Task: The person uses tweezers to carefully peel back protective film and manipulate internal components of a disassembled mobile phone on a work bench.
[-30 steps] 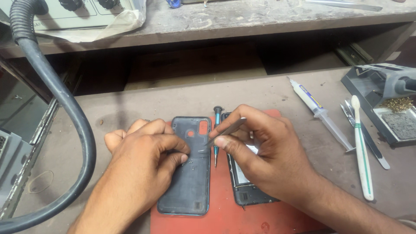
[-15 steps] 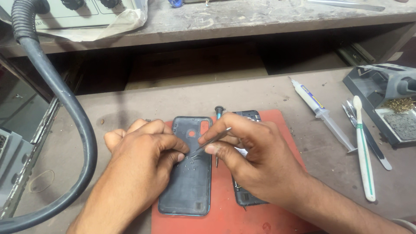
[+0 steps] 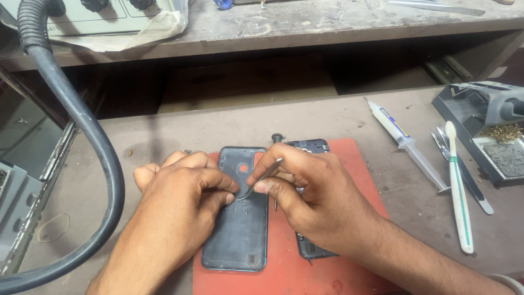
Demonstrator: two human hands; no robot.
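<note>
A dark phone back cover (image 3: 240,235) lies inside-up on a red mat (image 3: 349,164), with several tiny screws (image 3: 240,203) scattered on it. My right hand (image 3: 311,202) pinches metal tweezers (image 3: 266,176), their tips down among the screws. My left hand (image 3: 180,213) rests on the cover's left edge, fingertips curled close to the tweezer tips. The phone body (image 3: 311,146) lies beside the cover, mostly hidden under my right hand. A thin screwdriver (image 3: 276,139) lies between cover and phone.
A syringe (image 3: 406,145), a white-and-green toothbrush (image 3: 458,186) and spare tweezers (image 3: 464,175) lie to the right, near a soldering stand with brass wool (image 3: 491,136). A thick black hose (image 3: 82,136) curves down the left. A shelf (image 3: 305,24) runs along the back.
My right hand has shifted left with the tweezers, from over the phone body to the back cover, and the tips now sit among the screws. My left hand barely moved.
</note>
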